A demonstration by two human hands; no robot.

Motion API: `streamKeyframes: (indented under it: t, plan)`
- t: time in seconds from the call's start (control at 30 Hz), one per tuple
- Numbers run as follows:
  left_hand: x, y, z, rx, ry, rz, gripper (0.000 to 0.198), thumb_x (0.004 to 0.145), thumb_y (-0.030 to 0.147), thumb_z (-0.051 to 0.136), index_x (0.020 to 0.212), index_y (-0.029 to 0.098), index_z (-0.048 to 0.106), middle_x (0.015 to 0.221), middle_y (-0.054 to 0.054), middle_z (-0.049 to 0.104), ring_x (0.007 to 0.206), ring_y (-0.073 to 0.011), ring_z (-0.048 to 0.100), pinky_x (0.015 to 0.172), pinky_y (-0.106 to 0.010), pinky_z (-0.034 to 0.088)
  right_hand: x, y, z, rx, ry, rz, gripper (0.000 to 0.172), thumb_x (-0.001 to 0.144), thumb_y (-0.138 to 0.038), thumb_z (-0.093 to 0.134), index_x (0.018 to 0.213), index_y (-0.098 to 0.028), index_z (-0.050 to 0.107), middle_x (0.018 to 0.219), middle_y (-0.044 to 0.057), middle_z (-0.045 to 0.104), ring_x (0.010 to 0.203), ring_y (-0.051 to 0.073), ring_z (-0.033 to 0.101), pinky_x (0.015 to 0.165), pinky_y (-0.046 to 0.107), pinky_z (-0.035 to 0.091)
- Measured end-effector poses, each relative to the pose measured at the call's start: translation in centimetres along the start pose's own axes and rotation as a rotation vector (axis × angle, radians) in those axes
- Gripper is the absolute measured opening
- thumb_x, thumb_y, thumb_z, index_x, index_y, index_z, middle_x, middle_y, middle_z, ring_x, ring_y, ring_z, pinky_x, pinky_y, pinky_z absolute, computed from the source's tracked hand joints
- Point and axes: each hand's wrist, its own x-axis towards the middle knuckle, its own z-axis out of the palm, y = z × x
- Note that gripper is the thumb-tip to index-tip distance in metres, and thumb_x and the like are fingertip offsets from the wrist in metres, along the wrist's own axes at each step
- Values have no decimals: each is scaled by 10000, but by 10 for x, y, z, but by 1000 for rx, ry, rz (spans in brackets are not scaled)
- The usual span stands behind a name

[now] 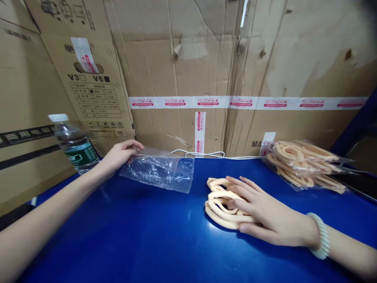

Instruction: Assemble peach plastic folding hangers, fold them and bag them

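My left hand (122, 154), at the left of the blue table, pinches the upper left edge of a clear plastic bag (160, 171). The bag hangs flat and slightly crinkled, with nothing visible inside. To the right, a bundle of coiled beige tubing (225, 206) lies on the tabletop. My right hand (253, 208) grasps this bundle from above, its fingers across the loops and the thumb along the near side. The palm hides the bundle's right end. A pale green twisted bracelet (319, 236) circles my right wrist.
Several similar beige bundles in clear bags (303, 163) are stacked at the back right, beside a dark flat object (357, 184). A water bottle (75, 145) stands at the left. A white cable (203, 154) runs along the back of the blue table (165, 243), before cardboard walls (182, 74).
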Motion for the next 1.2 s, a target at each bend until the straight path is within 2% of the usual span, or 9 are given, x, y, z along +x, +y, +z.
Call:
streamKeyframes:
  t: [0.1,0.2,0.27,0.43,0.57,0.67,0.83,0.97,1.2]
  plan:
    - [11,-25,0,236,-11,22,200,563,257,527,722,188,629,709,-39,565,789,-286,585,775,-406,473,0,2,1,-32,0,8,516,942,-485,465,1406,-261,446,1554,115,314,1472,331,125,1154,607,146]
    - [11,-37,10,409,44,74,290,627,312,532,848,171,656,1053,-142,595,1176,-418,478,1037,-542,330,-1,-1,-2,-66,2,29,630,943,-494,460,1510,-300,266,1611,78,182,1476,350,59,1138,645,149]
    - [6,-36,20,482,30,134,405,742,375,480,1026,140,649,1263,-181,526,1309,-408,373,1109,-530,251,-3,-5,-4,-83,21,45,677,940,-491,463,1534,-322,185,1616,57,169,1473,358,54,1125,659,187]
    - [-22,-23,50,585,-222,225,671,921,570,307,1467,185,369,1558,-145,302,1441,-368,215,1141,-559,187,-7,-19,-1,-111,90,95,698,931,-471,478,1538,-358,152,1602,39,207,1450,395,135,1053,667,351]
    - [-39,-23,64,633,-492,159,686,865,743,342,1465,411,336,1582,-86,251,1425,-457,185,1065,-687,211,-7,-25,8,-124,97,160,691,946,-455,454,1532,-404,92,1592,10,204,1419,422,198,1002,723,371]
    - [-35,-30,60,660,-552,121,691,854,771,324,1464,450,278,1591,-70,175,1427,-459,132,1061,-698,198,-6,-28,12,-128,95,175,700,954,-449,436,1528,-407,36,1585,8,204,1414,420,204,1003,740,350]
    - [-11,-57,48,713,-436,77,732,866,745,319,1486,356,303,1568,-153,230,1378,-542,206,969,-774,232,-3,-30,20,-111,100,181,817,876,-609,501,1542,-344,109,1583,89,211,1415,457,162,1009,768,285]
    - [-1,-74,43,724,-227,203,684,926,622,313,1478,222,375,1537,-166,344,1403,-487,233,1020,-728,228,8,-26,25,-61,51,202,725,898,-614,450,1529,-354,204,1602,74,188,1441,443,85,1041,766,191]
    - [-10,-44,45,730,-5,650,440,933,423,482,1259,143,576,1364,-160,558,1360,-351,370,1140,-549,179,65,19,25,-26,22,156,734,895,-635,448,1526,-341,217,1609,97,192,1460,414,59,1103,689,79]
